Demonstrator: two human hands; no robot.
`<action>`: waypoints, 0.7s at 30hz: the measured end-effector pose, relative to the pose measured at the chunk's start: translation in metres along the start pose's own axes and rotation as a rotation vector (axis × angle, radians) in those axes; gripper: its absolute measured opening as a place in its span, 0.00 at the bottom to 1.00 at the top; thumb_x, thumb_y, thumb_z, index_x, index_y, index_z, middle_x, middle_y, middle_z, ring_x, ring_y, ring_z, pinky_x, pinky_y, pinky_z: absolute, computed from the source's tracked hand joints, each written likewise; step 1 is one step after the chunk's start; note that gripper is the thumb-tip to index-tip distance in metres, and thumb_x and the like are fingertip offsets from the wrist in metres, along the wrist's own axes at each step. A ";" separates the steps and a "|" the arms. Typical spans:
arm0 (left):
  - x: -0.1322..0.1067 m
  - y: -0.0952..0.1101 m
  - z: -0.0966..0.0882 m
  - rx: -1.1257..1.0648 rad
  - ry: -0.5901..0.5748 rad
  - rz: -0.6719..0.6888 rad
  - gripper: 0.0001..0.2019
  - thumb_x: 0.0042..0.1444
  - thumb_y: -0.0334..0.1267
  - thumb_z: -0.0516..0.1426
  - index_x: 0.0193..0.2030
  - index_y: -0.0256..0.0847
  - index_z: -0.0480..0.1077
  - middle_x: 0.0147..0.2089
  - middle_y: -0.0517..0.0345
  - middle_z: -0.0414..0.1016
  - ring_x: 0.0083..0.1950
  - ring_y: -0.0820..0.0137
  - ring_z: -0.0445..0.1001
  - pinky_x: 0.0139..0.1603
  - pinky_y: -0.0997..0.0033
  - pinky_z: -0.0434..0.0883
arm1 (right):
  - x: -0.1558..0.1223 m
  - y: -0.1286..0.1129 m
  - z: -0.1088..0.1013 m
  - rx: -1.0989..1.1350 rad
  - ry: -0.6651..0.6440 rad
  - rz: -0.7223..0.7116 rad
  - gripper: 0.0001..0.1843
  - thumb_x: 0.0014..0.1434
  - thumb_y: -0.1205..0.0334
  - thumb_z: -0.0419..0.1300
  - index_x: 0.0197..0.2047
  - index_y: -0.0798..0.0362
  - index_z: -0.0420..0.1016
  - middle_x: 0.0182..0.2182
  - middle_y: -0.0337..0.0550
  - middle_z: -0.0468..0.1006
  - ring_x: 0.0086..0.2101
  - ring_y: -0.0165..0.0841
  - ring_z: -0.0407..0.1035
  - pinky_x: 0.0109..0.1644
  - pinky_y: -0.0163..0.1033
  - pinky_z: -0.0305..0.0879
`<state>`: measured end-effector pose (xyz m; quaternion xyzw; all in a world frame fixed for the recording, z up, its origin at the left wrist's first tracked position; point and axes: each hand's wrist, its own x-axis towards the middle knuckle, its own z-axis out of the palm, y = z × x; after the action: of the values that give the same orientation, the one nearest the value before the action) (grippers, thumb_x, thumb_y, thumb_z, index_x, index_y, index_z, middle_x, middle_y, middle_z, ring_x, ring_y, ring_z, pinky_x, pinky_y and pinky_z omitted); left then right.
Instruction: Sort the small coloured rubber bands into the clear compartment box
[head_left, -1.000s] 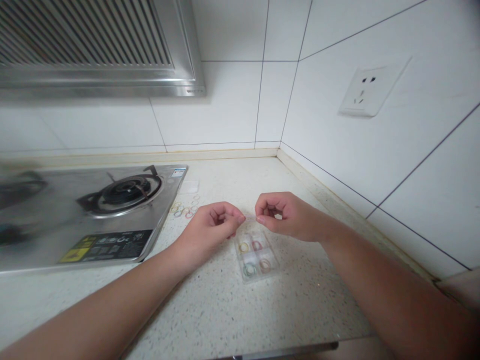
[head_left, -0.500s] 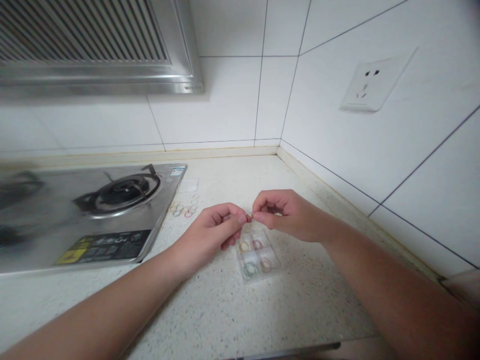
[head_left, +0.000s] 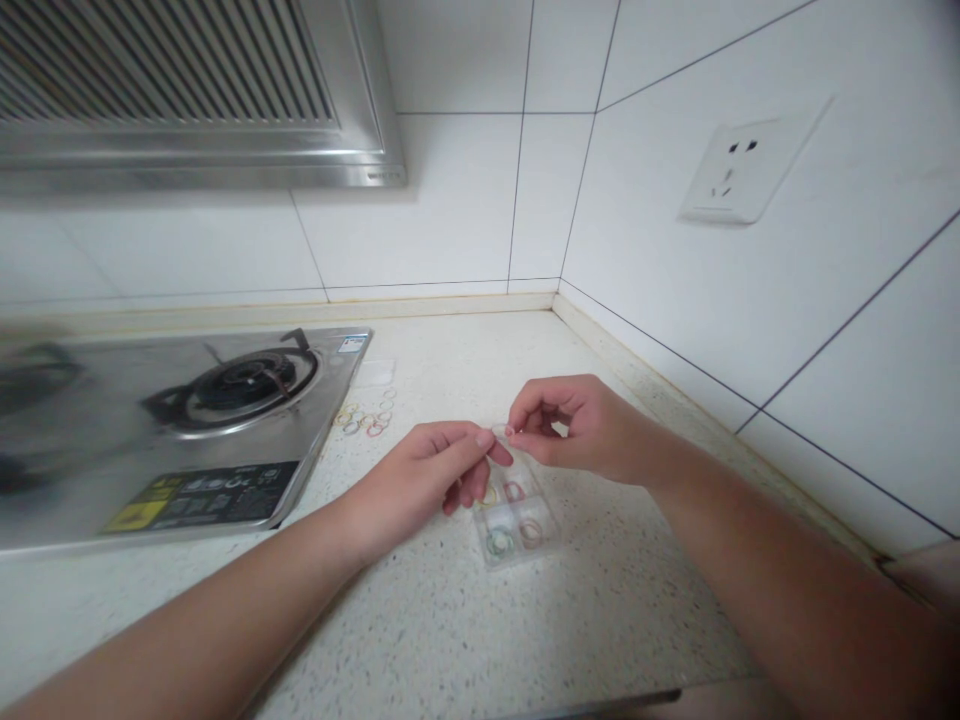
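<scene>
My right hand [head_left: 559, 418] pinches a thin, pale loop-shaped band [head_left: 499, 429] between thumb and fingertips. Close beside it, my left hand [head_left: 442, 460] has its thumb pressed to the index finger at the band's other side, with the remaining fingers loosely curled below. Under both hands a clear plastic compartment box [head_left: 556, 548] lies on the counter. Thin bands sit sorted by colour inside: red [head_left: 514, 491], green [head_left: 499, 542], brownish [head_left: 532, 533] and a partly covered yellow one [head_left: 490, 495]. The box's far end is partly hidden behind the fingers.
Several loose coloured bands [head_left: 373, 428] lie on the counter [head_left: 450, 640] beside the gas stove [head_left: 315, 475]. A small clear lid-like piece [head_left: 374, 373] lies behind them. A range hood [head_left: 345, 150] hangs at upper left; a socket [head_left: 731, 180] is on the right wall.
My left index finger has straightened and points past the thumb, and the left hand has dropped slightly. The right hand has hardly moved, still pinching the band.
</scene>
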<state>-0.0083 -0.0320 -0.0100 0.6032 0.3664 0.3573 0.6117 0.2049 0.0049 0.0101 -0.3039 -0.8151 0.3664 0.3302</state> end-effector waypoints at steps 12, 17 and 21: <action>0.000 0.002 -0.002 0.065 -0.020 -0.010 0.19 0.61 0.49 0.58 0.27 0.36 0.71 0.20 0.64 0.66 0.21 0.79 0.57 0.24 0.76 0.53 | 0.001 0.004 -0.002 -0.015 -0.034 -0.060 0.04 0.55 0.64 0.67 0.35 0.55 0.80 0.22 0.35 0.71 0.24 0.25 0.63 0.26 0.30 0.58; -0.001 0.003 -0.002 0.096 -0.002 0.015 0.18 0.62 0.48 0.57 0.27 0.37 0.70 0.20 0.65 0.66 0.22 0.78 0.57 0.25 0.75 0.54 | 0.001 0.003 -0.002 -0.030 -0.007 -0.038 0.07 0.58 0.60 0.66 0.38 0.54 0.79 0.23 0.36 0.71 0.24 0.25 0.63 0.26 0.30 0.58; -0.001 0.002 -0.002 0.106 0.011 0.021 0.17 0.62 0.48 0.57 0.29 0.37 0.71 0.20 0.65 0.65 0.22 0.78 0.57 0.24 0.75 0.53 | 0.000 -0.002 -0.003 -0.023 0.000 -0.019 0.08 0.62 0.58 0.63 0.38 0.55 0.79 0.25 0.37 0.72 0.26 0.25 0.63 0.29 0.31 0.59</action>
<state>-0.0107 -0.0315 -0.0078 0.6367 0.3817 0.3471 0.5731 0.2065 0.0049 0.0137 -0.3001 -0.8221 0.3537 0.3301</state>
